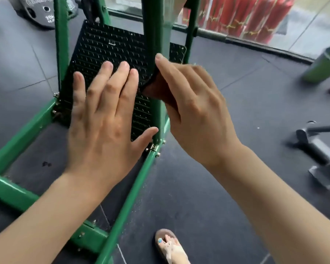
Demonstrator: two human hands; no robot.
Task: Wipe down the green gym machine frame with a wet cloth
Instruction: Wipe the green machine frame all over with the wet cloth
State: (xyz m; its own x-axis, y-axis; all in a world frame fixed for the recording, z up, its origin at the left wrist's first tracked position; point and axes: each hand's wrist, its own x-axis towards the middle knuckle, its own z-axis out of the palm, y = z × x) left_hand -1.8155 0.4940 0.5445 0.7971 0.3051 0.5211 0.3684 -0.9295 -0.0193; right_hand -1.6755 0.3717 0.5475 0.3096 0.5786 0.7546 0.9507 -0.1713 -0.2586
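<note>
Right grip (187,103) pinches a dark brown cloth (156,90) against the green frame (154,35), at the upright post that rises in front of the person. The thumb reaches up along the post's near side and the cloth bunches under the palm, touching the post. How wet the cloth is I cannot tell.

Left grip (103,115) is released, fingers straight and slightly spread, palm down over the black footplate (107,44) just left of the post. Its thumb tip comes close to the post's lower end, just beside the bolted joint; whether the palm touches the plate I cannot tell.

Below both grips the frame's green rails run along the dark rubber floor (227,187), one slanting toward the person under the right wrist, another off to the left.

Beyond the left grip, at the far left, a black weight plate (40,14) lies on the floor. Far right of the right grip sit a green roller (324,65) and a grey metal attachment (320,147). Beyond the post, red cylinders (242,16) stand behind glass. A sandalled foot (170,246) shows near the bottom edge, below the right forearm.
</note>
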